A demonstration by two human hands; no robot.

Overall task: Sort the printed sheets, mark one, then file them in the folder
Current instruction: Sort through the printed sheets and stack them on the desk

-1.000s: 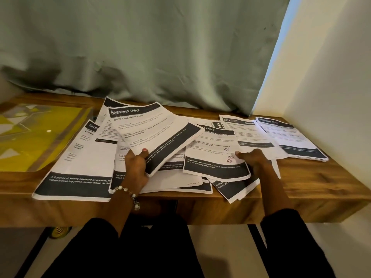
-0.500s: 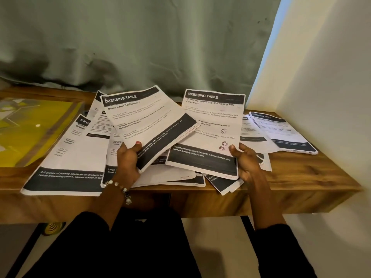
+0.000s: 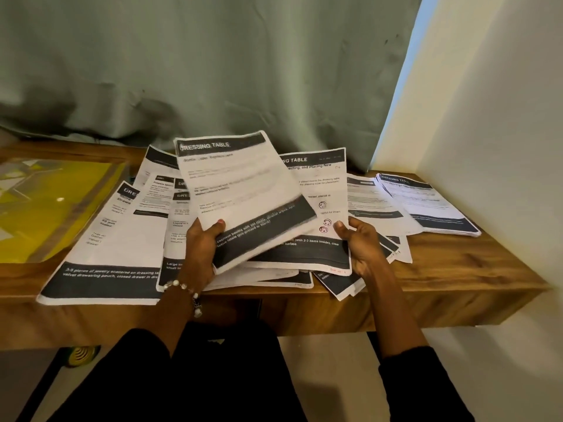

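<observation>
1. Left hand [image 3: 202,248] pinches one printed sheet [image 3: 243,190]; right hand [image 3: 361,245] holds a second sheet [image 3: 323,190], both above the tabletop [image 3: 457,269] front edge.
2. Risk: loose sheets [image 3: 100,269] overhanging that edge may slide off if brushed.

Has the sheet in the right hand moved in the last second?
Yes. The sheet in the right hand was flat on the desk; now it is lifted and shifted left, under the left hand's sheet.

Dim room, daylight sliver upper right, held sheet [image 3: 243,193] seemingly motion-blurred
</observation>
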